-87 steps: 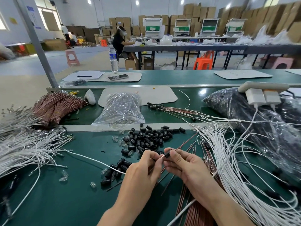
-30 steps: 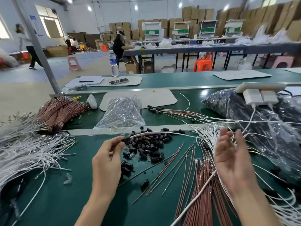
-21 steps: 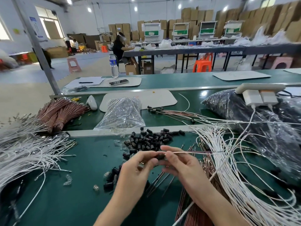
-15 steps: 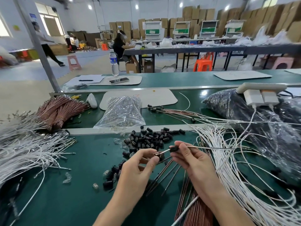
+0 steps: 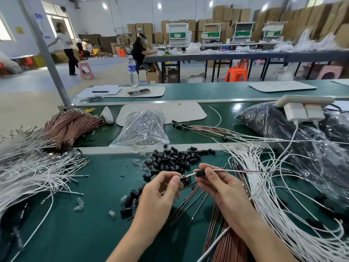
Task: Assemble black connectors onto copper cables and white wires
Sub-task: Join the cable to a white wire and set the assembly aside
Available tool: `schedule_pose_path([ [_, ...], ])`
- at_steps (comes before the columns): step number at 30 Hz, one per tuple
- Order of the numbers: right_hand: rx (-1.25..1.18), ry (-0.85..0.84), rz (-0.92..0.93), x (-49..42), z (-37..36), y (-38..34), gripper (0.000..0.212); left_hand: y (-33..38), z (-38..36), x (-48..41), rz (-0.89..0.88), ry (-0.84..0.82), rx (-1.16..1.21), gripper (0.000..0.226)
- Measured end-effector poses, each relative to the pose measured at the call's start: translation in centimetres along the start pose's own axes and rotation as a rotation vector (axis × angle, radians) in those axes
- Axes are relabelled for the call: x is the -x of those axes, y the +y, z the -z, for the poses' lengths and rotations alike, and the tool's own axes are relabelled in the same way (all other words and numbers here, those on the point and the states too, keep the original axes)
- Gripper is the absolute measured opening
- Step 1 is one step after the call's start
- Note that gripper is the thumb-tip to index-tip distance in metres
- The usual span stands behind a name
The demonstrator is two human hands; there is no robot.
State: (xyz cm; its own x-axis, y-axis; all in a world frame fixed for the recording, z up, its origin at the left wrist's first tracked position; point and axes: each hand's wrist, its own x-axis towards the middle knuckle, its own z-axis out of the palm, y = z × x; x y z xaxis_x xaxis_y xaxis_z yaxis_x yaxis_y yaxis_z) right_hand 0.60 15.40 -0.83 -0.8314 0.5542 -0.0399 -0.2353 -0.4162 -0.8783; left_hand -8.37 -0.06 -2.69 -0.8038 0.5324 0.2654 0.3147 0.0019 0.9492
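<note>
Green bench (image 5: 75,233); left fingers (image 5: 168,174) pinch the tip of a white wire (image 5: 236,170), right fingers (image 5: 212,176) pinch the connector (image 5: 200,173) on it; loose connectors (image 5: 173,161) just beyond; cartons (image 5: 226,14) line the far wall.

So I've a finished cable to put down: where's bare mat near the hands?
Bare green mat lies lower left, between the white wire pile and the left hand. A smaller patch lies between those wire ends and the black connectors. Right of the right hand, white wires and copper cables crowd it.
</note>
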Motion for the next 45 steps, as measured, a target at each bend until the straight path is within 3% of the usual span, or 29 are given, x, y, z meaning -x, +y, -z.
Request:
schedule_pose_path([
  [13, -0.117, 0.058, -0.043, -0.3, 0.0, 0.2, 0.021, -0.7, -0.4, 0.5, -0.059, -0.103, -0.251, 0.023],
  [17, -0.045, 0.060, -0.028, -0.3, -0.2, 0.5, 0.020, -0.7, -0.3, 0.3, -0.043, -0.054, -0.214, 0.009],
  [21, -0.031, 0.038, -0.035, -0.3, -0.2, 0.6, 0.023, -0.4, -0.2, 0.2, -0.029, -0.035, -0.199, 0.012],
  [25, 0.049, -0.094, -0.043, 0.0, -0.4, 0.6, 0.031, -0.1, -0.6, 0.0, -0.004, -0.011, -0.154, 0.016],
  [31, 0.231, -0.096, 0.025, 0.1, -0.6, 1.0, 0.023, 0.3, -0.6, -0.1, 0.041, -0.055, -0.046, 0.011],
  [45, 0.297, -0.080, 0.059, 0.0, -0.3, 1.2, 0.029, 0.2, -0.6, -0.5, 0.103, -0.069, -0.008, 0.036],
])
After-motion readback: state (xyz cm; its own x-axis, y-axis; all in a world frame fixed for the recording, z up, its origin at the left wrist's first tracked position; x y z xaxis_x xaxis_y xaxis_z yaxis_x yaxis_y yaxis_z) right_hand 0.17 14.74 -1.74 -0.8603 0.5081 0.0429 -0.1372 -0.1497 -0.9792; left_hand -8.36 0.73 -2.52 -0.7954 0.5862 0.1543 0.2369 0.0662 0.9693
